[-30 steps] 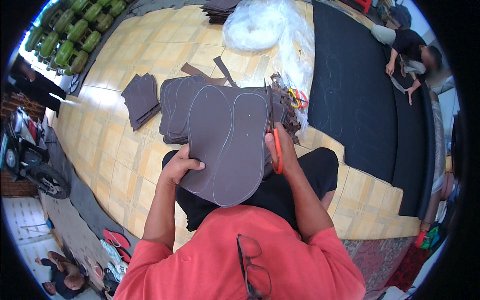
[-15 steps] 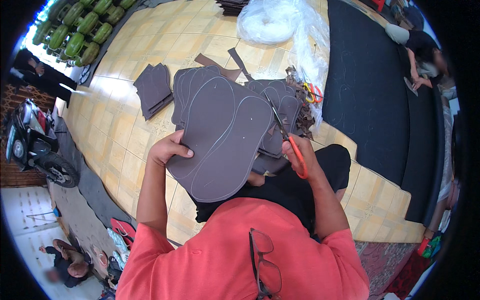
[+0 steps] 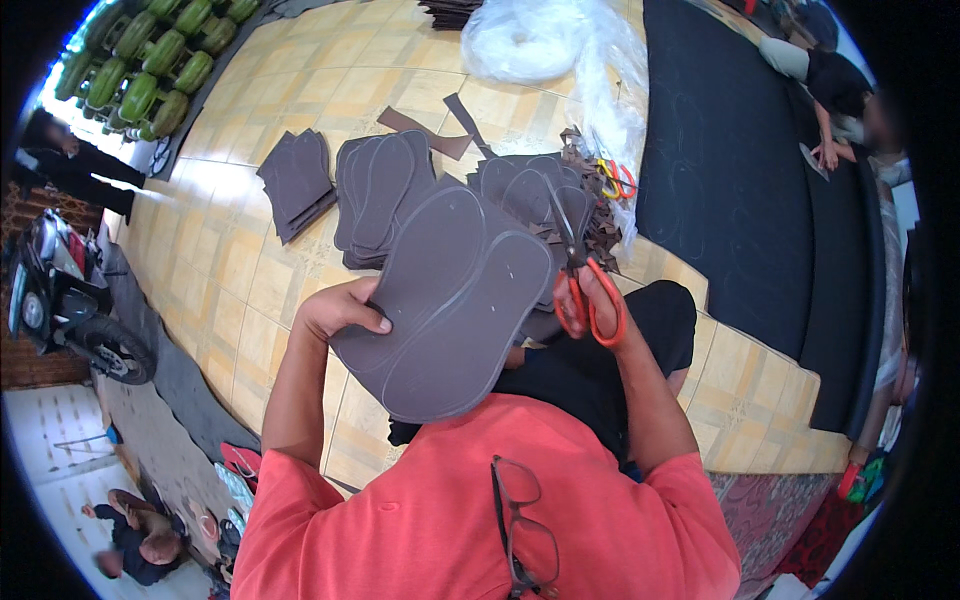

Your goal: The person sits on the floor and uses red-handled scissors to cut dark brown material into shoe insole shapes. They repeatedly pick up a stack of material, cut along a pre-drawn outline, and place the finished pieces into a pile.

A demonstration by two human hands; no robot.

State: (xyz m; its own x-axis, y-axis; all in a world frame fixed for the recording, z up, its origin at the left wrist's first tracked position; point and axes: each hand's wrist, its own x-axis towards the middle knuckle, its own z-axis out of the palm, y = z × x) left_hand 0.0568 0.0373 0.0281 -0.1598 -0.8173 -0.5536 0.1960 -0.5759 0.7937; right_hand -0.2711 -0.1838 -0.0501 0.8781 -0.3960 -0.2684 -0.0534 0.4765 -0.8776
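My left hand (image 3: 345, 312) pinches the left edge of a dark grey-brown sheet (image 3: 455, 305), thumb on top. Two shoe-sole outlines are drawn on it in pale line, and its edge follows their curves. In my right hand (image 3: 592, 298) is a pair of scissors with orange handles (image 3: 622, 318), fingers through the loops. Its blades point away from me, just beyond the sheet's right edge and apart from it. Behind the sheet lie a stack of sole-marked pieces (image 3: 375, 185) and another pile (image 3: 530, 185), partly covered by the sheet and scissors.
A smaller stack (image 3: 297, 180) lies at left on the tiled floor. Dark strips (image 3: 425, 135), scraps (image 3: 600, 235) and yellow-and-red-handled scissors (image 3: 615, 180) lie beyond. Clear plastic (image 3: 520, 45) is at the back. A co-worker (image 3: 835, 90) leans over black material (image 3: 720, 200) at right.
The sheet has come down slightly toward me, and its upper edge now shows a curved outline. The scissors have turned in my right hand, so both handle loops show, and moved off the sheet.
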